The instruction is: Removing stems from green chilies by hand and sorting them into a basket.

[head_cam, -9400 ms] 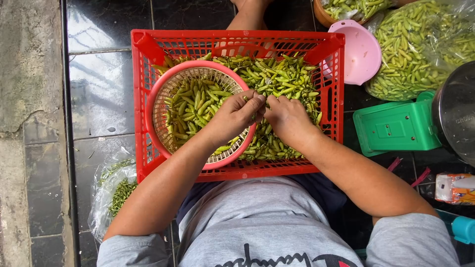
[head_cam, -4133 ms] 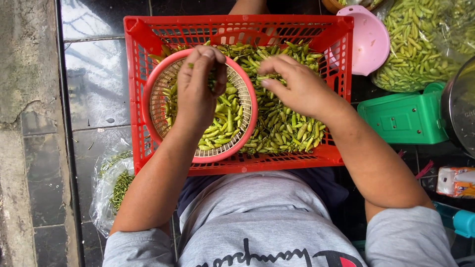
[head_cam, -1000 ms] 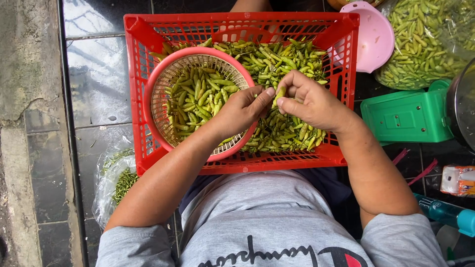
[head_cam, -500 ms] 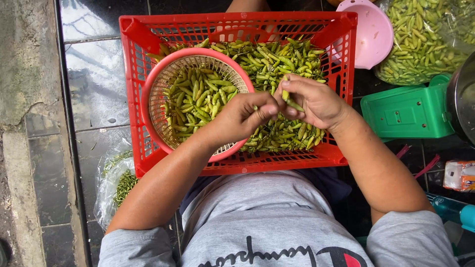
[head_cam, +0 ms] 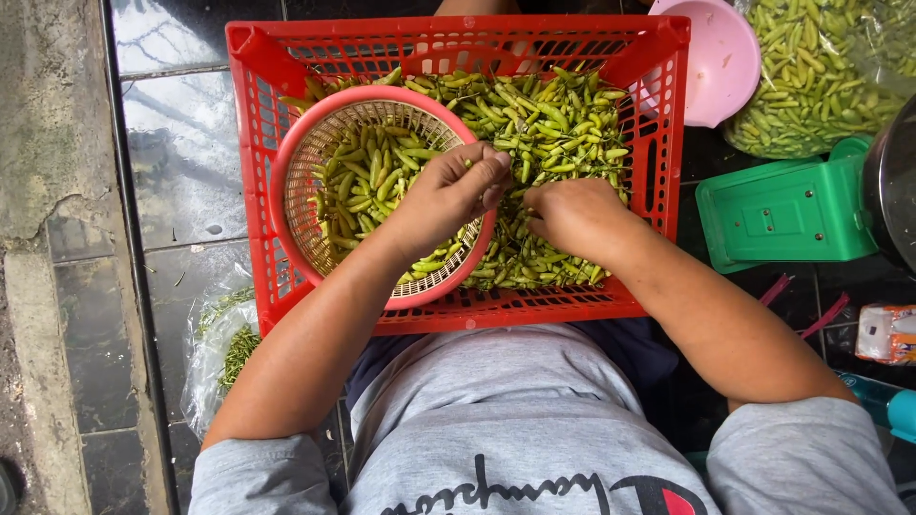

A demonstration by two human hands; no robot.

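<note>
At nine o'clock of the crate point(head_cam: 250, 172), a clear bag point(head_cam: 218, 348) of green stems lies on the dark wet tiles point(head_cam: 181, 143). Red and slotted, the crate sits before the person's lap and holds a heap of green chillies point(head_cam: 558, 124). Inside it, toward nine o'clock, stands a pink basket point(head_cam: 286, 181) partly filled with more chillies. Over the basket's three o'clock rim hovers the left hand point(head_cam: 447, 195), fingers bunched narrow with the tips pinched together near a chilli; whether they actually grip one I cannot tell. Just beside it, at three o'clock and nearly touching, the right hand point(head_cam: 577, 217) rests on the heap with its fingers curled down into the chillies, so its hold is hidden.

Outside the crate at one o'clock, a pink bowl point(head_cam: 716, 57) leans against the crate's corner. Beyond it, a big clear sack point(head_cam: 811, 81) bulges with chillies. At three o'clock sits a green scale point(head_cam: 782, 215), with a dark metal pan point(head_cam: 897, 186) at the frame's edge. Below, near four o'clock, lies a small orange packet point(head_cam: 887, 334).
</note>
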